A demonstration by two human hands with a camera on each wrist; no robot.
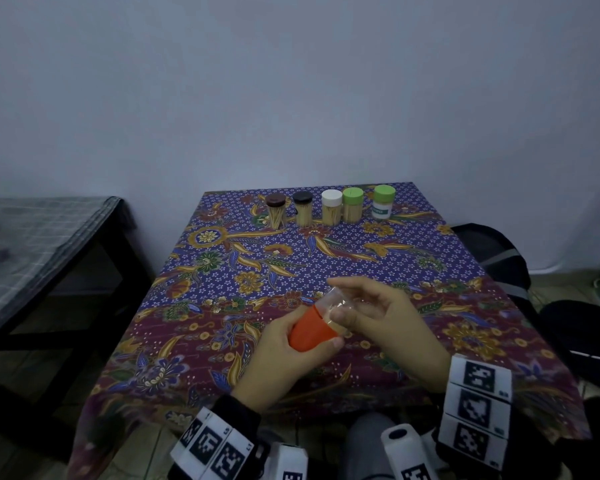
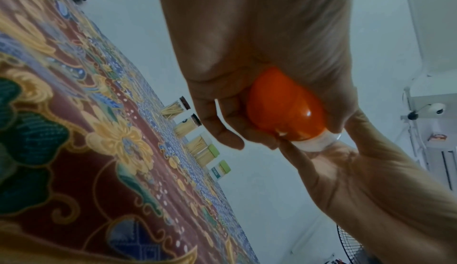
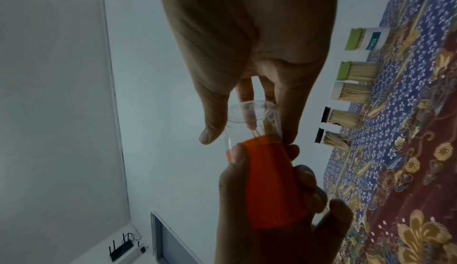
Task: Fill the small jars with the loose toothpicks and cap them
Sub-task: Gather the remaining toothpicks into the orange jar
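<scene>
My left hand (image 1: 293, 336) grips an orange cap (image 1: 310, 329) low over the near part of the table. My right hand (image 1: 357, 306) pinches a small clear jar (image 1: 336, 304) between thumb and fingers, its mouth set into the orange cap. The pair lies tilted, with the jar's bottom pointing up and away. In the right wrist view a few toothpicks (image 3: 265, 126) show inside the clear jar (image 3: 252, 119) just above the orange cap (image 3: 269, 180). From the left wrist view the orange cap (image 2: 284, 106) sits in my palm.
Several capped jars of toothpicks stand in a row at the table's far edge: brown cap (image 1: 276, 211), black cap (image 1: 303, 208), white cap (image 1: 331, 206) and two green caps (image 1: 353, 205). A patterned cloth (image 1: 326, 258) covers the table. A dark bench (image 1: 49, 244) stands left, a black bag (image 1: 492, 251) right.
</scene>
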